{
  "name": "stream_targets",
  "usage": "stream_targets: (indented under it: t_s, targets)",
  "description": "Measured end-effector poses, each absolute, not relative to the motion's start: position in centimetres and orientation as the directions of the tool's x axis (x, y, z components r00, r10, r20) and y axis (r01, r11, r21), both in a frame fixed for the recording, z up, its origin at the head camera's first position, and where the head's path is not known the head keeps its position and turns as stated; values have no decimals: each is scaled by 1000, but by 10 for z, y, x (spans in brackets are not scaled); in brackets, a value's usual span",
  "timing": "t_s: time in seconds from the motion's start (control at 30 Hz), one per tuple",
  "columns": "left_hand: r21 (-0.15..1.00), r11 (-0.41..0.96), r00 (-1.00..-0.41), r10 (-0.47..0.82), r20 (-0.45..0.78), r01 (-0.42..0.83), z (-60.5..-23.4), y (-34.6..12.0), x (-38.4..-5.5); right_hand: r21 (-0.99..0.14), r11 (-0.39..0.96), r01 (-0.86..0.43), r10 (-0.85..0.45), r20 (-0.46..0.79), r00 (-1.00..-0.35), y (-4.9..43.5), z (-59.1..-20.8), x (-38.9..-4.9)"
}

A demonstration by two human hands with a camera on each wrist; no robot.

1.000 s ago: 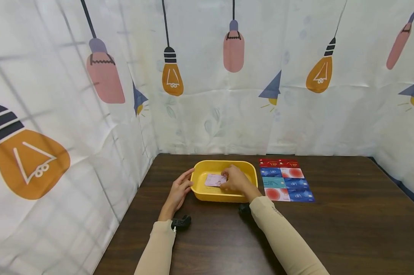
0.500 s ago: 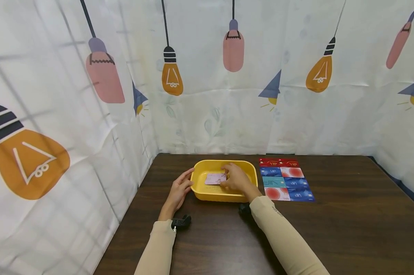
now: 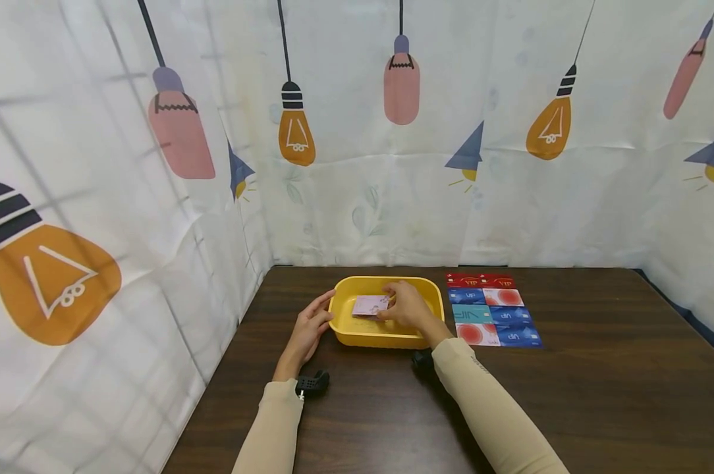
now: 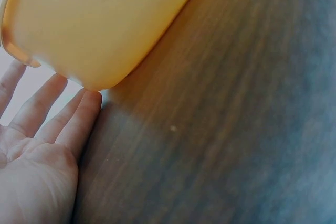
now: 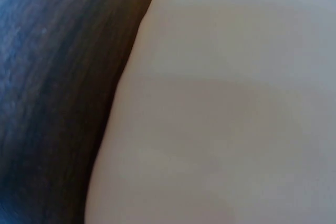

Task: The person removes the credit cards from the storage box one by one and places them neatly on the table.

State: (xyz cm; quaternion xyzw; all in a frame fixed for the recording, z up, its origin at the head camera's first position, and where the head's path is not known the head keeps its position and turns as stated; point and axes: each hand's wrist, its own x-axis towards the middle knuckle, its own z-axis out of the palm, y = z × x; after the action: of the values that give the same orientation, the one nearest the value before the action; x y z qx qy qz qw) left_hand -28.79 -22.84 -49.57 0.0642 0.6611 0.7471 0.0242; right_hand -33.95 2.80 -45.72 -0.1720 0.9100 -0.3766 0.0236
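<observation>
My right hand [image 3: 408, 308] reaches into the yellow tray [image 3: 384, 342] and pinches the right edge of a pale pink card [image 3: 370, 305]. The card is tilted a little, its left part hanging over the tray floor. Fingers of my left hand [image 3: 308, 330] rest against the tray's left end. In the left wrist view the left hand [image 4: 44, 156] has its fingers fairly straight, with fingertips touching the tray wall [image 4: 110, 30]. The right wrist view shows only blurred skin or sleeve beside the table; the fingers are hidden there.
Right of the tray, several cards in red, blue, teal and white with red circles [image 3: 477, 334] lie in two columns on the dark wooden table [image 3: 594, 368]. A white curtain [image 3: 357, 197] printed with lamps hangs behind and at the sides.
The pink card has risen slightly and shifted a little left in my right hand, and its face is now tilted. My left hand and the tray have stayed in place.
</observation>
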Motion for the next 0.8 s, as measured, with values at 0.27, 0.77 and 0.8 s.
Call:
stream_targets:
  t_s: [0.27,0.77,0.8]
  targets:
    - [989,-139,-990,118,70,54,-498,-229,-290,-696,636,-333,-364,111,-925,28,-457,-339]
    - [989,-137,-991,120,64,47,-499,-228,-291,-779,513,-362,-376,176,-910,31,-454,-335]
    - [990,-135,-991,117,66,50,-498,-228,-291,-788,494,-367,-377,186,-908,31,-453,-335]
